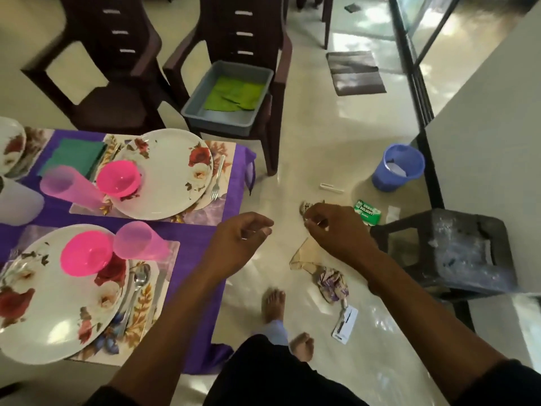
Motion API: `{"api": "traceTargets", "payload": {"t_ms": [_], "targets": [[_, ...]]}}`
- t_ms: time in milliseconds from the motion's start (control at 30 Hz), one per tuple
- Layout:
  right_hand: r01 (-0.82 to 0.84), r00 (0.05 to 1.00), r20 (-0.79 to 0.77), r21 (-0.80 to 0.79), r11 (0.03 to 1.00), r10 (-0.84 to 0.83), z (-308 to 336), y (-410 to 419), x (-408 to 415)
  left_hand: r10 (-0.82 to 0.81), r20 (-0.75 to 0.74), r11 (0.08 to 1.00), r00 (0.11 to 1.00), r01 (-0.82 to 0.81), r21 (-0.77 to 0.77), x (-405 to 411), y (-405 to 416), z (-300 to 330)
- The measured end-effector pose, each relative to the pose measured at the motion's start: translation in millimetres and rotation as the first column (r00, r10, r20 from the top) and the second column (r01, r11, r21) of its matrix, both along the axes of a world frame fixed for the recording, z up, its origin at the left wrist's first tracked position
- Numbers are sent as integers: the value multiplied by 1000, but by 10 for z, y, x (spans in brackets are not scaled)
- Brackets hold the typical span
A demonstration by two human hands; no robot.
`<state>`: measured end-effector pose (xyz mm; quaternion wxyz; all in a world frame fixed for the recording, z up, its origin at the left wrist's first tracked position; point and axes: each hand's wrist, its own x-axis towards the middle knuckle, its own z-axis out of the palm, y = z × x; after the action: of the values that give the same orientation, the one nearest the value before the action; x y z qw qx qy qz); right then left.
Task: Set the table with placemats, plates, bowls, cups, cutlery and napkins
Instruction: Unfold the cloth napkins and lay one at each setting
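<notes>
My hands hover off the desk (pixel 225 206): left hand (pixel 243 235) in a loose, empty grip, right hand (pixel 330 227) pinching something unclear, likely bound for the green napkins (pixel 234 93).

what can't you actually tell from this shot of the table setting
- Plate at far left, head view: cut off by the frame edge, so the rest of its setting is unseen.
- White cup: cut by the left edge.
- Right hand: its fingers look pinched, but anything held is too small and blurred to name.
- Green cloth in the grey tub: motion blur hides how many pieces there are.
- Cutlery beside the near plate: partly under the rim.
</notes>
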<state>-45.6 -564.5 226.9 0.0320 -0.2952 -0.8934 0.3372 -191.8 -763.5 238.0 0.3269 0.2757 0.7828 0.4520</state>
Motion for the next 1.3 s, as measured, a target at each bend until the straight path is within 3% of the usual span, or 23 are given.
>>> {"api": "traceTargets", "payload": {"t_ms": [133,367,733,867,1033,1300], "targets": [[-70,997,21,14,997,70,23,296,-363,79,-4,997,997,-79,22,-261,251,-13],[-131,991,34,73,989,128,135,1004,-1371,120,-137,992,983,-116,40,-1191,906,4],[-209,968,158,84,974,194,17,1788,-3269,201,-27,979,979,-202,-36,-2853,1549,3],[-303,942,181,99,948,282,-117,2047,-4027,228,-70,972,971,-231,-43,-3435,1827,-111],[-447,877,247,99,889,413,-587,2534,-5123,302,-91,944,949,-311,-112,-4190,2205,-529],[-629,710,407,-1,778,575,-1878,3364,-6555,398,-5,870,918,-379,-317,-5198,2985,-1454]]}}
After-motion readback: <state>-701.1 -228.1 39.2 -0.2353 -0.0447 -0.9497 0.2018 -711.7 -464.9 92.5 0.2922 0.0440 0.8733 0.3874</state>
